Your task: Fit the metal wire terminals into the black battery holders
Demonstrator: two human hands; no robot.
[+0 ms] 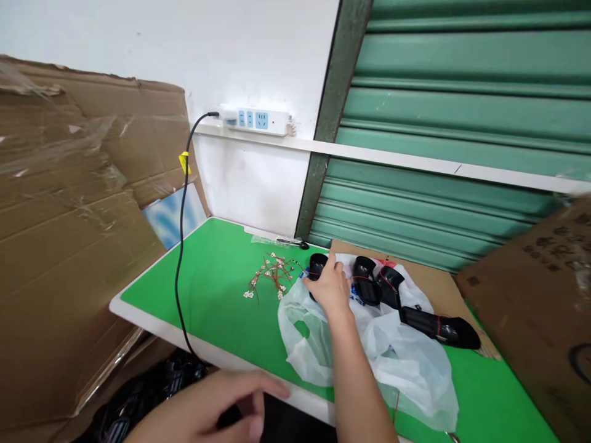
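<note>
At the back of the green table (198,271), my right hand (329,284) reaches over a white plastic bag (401,351) to a black curved plastic part (317,266). Thumb and index finger are around this part; the other fingers are bent and partly hidden. My left hand (217,400) is low in front of the table's near edge, index finger stretched out and thumb apart from it. Nothing is plainly seen in it. More black plastic parts with thin red wires (365,283) lie on the bag, one long part (441,326) at its right.
Small white pieces with red wires (277,271) lie scattered on the table. A black cable (181,246) hangs from a power strip (261,121) past the table's left side. Cardboard (92,246) stands at left, a brown box (535,295) at right. Dark parts (152,394) lie below.
</note>
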